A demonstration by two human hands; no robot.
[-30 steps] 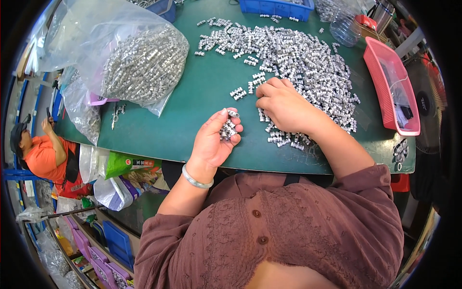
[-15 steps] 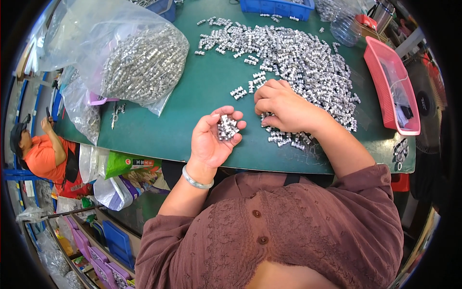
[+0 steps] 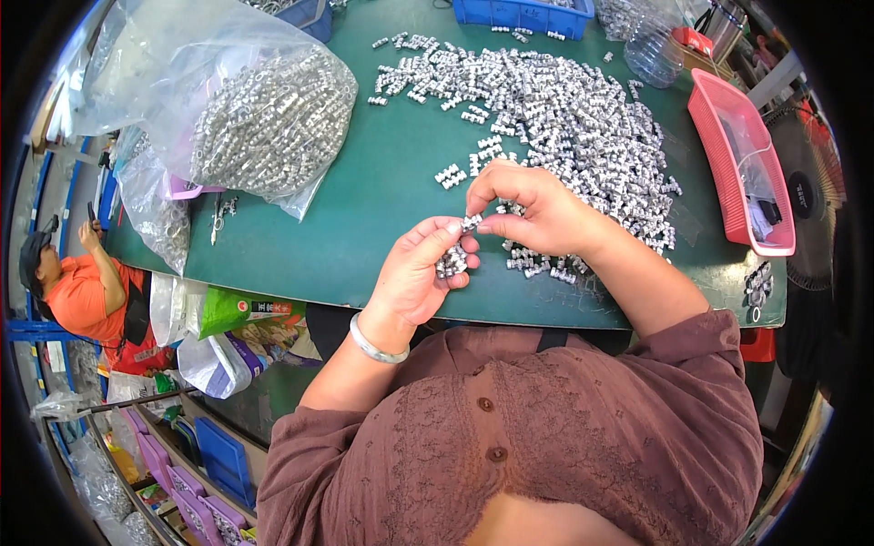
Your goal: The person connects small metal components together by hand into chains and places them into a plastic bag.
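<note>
- Silvery metal pieces (image 3: 452, 261), short and ribbed, sit clustered in the left hand (image 3: 410, 278), its fingers curled around them.
- One small piece (image 3: 471, 223) shows at the tip of the left thumb, just where the two hands meet.
- Bent in toward that same spot, the right hand (image 3: 537, 209) has its thumb and forefinger at the piece; from where I stand I cannot tell which hand bears its weight.
- For fingertip work this close, I'd say the left palm wants to be cupped and level, with only thumb and fingertips moving, so that the cluster doesn't spill.
- A light pinch should serve better than a hard squeeze, since such smooth-looking metal could slip away.
- Hands low over the green table (image 3: 382, 173) would be wise too: the front edge is near, and a dropped piece might roll off it.
- Just beyond the right hand spreads a big heap (image 3: 574, 118) of similar pieces, handy for short reaches, with some stray pieces (image 3: 450, 176) lying apart on its left.
- Farther left, a clear plastic bag (image 3: 273, 127) bulges with metal parts.
- At the right side stands a pink basket (image 3: 724, 164); a blue bin (image 3: 519, 18) sits at the far side.
- Off to the left, a co-worker (image 3: 86, 305) in orange raises a hand.
</note>
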